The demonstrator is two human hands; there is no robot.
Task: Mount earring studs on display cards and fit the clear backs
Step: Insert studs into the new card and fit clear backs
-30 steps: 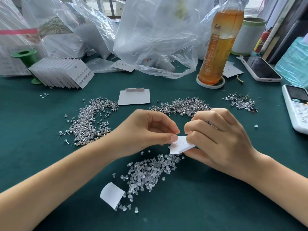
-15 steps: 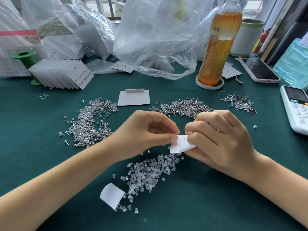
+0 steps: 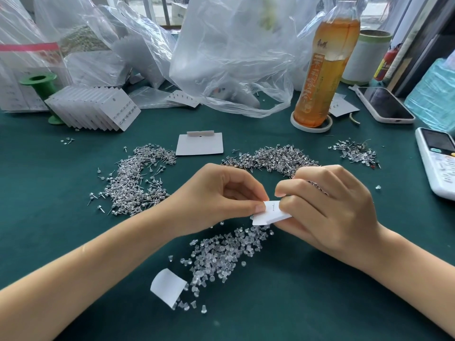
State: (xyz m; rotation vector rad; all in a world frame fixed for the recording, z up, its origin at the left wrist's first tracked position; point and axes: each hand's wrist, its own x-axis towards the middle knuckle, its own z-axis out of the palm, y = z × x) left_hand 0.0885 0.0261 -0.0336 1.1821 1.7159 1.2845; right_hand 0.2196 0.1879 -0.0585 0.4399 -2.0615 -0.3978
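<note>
A small white display card (image 3: 269,212) is held just above the green table, back side up, with a stud post showing through it. My right hand (image 3: 330,210) grips the card's right part with curled fingers. My left hand (image 3: 216,200) pinches at the card's left edge with thumb and forefinger; whether a clear back sits between the fingertips is hidden. A heap of clear backs (image 3: 221,254) lies right below the card. Piles of earring studs lie to the left (image 3: 138,180) and behind the hands (image 3: 273,158). A blank card (image 3: 199,143) lies farther back.
A stack of filled cards (image 3: 96,109) leans at back left beside a green spool (image 3: 39,82). Plastic bags (image 3: 234,57), a tea bottle (image 3: 322,70), a phone (image 3: 384,104) and a remote (image 3: 438,161) line the back and right. A curled white paper (image 3: 167,286) lies near the front.
Both hands stay almost still on the card. The fingertips shifted slightly at its left edge.
</note>
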